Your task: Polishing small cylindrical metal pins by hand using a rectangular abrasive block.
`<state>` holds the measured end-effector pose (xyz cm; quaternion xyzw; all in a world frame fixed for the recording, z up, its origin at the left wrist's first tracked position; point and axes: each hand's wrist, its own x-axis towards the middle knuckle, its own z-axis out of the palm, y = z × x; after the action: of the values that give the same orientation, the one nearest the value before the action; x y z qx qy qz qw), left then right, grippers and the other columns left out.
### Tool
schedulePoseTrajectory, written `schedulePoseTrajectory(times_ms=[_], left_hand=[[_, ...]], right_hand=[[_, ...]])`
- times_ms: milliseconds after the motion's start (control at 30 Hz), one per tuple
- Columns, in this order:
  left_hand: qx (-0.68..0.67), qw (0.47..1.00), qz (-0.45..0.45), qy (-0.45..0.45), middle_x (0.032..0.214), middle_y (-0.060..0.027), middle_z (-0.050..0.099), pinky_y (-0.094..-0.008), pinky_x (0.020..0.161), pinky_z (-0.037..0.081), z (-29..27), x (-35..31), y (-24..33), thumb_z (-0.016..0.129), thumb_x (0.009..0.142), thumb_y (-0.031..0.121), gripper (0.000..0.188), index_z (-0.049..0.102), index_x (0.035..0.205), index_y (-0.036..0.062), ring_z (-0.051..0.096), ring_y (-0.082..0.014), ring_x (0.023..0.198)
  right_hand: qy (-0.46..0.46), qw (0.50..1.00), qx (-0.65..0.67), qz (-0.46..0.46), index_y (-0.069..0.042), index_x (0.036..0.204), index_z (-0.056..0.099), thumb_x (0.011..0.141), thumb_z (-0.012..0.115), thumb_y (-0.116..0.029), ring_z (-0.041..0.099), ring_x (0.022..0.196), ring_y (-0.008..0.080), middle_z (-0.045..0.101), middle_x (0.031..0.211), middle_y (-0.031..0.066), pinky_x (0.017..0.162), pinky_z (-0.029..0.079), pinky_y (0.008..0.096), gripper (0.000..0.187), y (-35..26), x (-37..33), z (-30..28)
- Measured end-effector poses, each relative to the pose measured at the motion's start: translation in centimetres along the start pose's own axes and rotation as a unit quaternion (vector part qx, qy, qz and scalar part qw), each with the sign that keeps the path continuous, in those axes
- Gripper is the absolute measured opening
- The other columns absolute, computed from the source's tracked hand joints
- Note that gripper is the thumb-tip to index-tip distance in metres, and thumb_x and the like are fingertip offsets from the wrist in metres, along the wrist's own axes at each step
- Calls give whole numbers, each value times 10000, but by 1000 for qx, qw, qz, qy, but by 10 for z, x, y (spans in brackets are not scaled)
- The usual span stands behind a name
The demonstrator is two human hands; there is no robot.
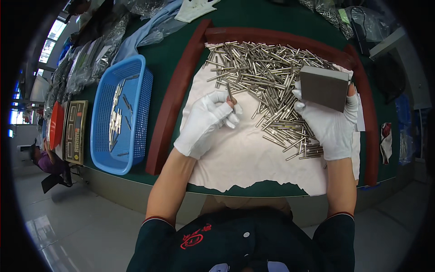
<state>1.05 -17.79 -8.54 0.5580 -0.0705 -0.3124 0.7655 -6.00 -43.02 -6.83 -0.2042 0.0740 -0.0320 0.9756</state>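
My left hand (210, 119), in a white glove with bare fingertips, pinches a thin metal pin (229, 92) above the pale cloth (235, 156). A dark grey rectangular block (324, 89) with a lighter edge rests in my right hand (330, 129), whose gloved fingers grip its sides. Between and beyond the hands lies a large heap of shiny metal pins (267, 77). Some loose pins spread from the heap toward my right wrist.
Dark red wooden bars (174, 99) frame the cloth on three sides. To the left stands a blue plastic basket (142, 109) with some pins inside, beside a digital scale (75, 131) and a red tray (56, 124). Bagged parts lie at the back. A seated person (47, 161) is far left.
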Motion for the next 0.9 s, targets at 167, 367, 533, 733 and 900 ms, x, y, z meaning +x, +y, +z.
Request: schedulePoseTrajectory(times_ms=[167,367,533,733,900], left_hand=[[-20,996,49,71,841,-112,619,-245,618,478,-3,-7,5,551,918,122,168,546,1024,-8,607,-143,682],[-33,986,87,138,863,-105,613,-231,638,455,-4,-9,14,585,870,43,195,557,1058,0,580,-136,705],[-44,987,87,130,856,-112,610,-233,648,461,-8,-10,15,596,865,57,334,496,1176,-11,578,-141,708],[-30,985,122,123,867,-159,629,-244,660,496,-9,-9,13,567,853,32,558,316,1346,-45,619,-161,715],[45,970,171,169,870,-199,653,-257,649,532,-5,-10,18,498,828,-43,658,181,1404,-61,663,-190,704]], right_hand=[[20,985,-160,-62,-29,1166,537,800,676,-404,525,1077,282,558,1165,135,853,445,429,542,10,-8,-3],[32,968,-238,-79,25,1184,522,797,682,-418,532,1104,253,573,1164,126,985,394,393,610,11,-17,-8],[9,977,-202,-65,-17,1270,456,787,681,-432,463,1190,295,501,1259,146,1035,350,461,675,12,-15,-8],[12,982,-177,-72,10,1219,502,805,673,-409,501,1160,260,544,1210,133,1036,370,414,613,11,-17,-7],[5,979,-189,-75,6,1220,503,809,670,-407,502,1158,261,549,1200,132,1032,374,417,606,9,-14,-8]])
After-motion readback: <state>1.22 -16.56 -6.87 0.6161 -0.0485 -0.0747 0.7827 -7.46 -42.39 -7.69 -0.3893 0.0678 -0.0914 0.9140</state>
